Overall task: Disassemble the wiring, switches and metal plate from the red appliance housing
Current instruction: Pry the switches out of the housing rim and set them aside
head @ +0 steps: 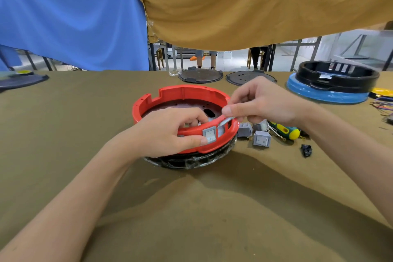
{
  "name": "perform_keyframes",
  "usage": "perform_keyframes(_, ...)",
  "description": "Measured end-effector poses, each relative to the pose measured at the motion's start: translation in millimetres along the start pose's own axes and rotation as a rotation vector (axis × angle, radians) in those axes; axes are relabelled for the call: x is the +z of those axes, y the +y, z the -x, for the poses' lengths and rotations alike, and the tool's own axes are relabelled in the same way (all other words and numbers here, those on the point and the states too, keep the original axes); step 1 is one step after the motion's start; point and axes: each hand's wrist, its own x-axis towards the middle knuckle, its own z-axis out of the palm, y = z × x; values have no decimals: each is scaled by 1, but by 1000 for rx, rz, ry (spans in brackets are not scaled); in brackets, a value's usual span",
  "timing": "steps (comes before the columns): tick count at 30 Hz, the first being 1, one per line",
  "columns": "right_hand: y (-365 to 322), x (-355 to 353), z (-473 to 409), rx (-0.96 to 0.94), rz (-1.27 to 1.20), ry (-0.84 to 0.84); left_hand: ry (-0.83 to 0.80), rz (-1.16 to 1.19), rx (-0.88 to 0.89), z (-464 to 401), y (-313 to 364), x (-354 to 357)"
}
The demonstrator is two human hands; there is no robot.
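Two hands work at the near wall of the red housing (182, 91), a ring-shaped shell that sits on a black, film-wrapped base (191, 160) on the olive-covered desk (191, 219). The left hand (170, 132) grips that near wall, fingers curled down inside the shell and the thumb pressed on the outside just beside a grey rocker switch (209, 134) still seated in the wall. The right hand (261, 102) reaches over the rim from the other side and pinches a thin grey piece (226, 121) between thumb and forefinger, right above the seated switch; what the piece is cannot be told. The left fingers hide most of what lies in the shell; a dark plate (180, 105) with small holes shows on its floor beyond them.

Just to the outside of the right hand lie two loose grey switches (262, 138), a small metal cylinder (262, 127) and a green and yellow screwdriver (285, 131), all close together on the desk, with a small black scrap (306, 150) nearer the person. Beyond the hands lie two dark round plates (200, 75). Farther out past the right hand a black ring housing (338, 77) is stacked on a blue base (327, 95), with coloured wires (381, 107) beside it. Far past the left hand lies a dark lid (23, 81). Blue and tan cloths (234, 6) hang behind the desk.
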Motion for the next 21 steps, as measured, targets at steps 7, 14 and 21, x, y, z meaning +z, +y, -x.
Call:
perform_keyframes(7, -19, 1, -1, -131, 126, 28, 11, 2, 7, -1, -2, 1)
perform_keyframes(14, -37, -1, -8, -157, 304, 28, 15, -16, 6, -2, -6, 2)
perform_keyframes(21, -41, 0, -6, -141, 322, 26, 8, -33, 16, -3, -6, 1)
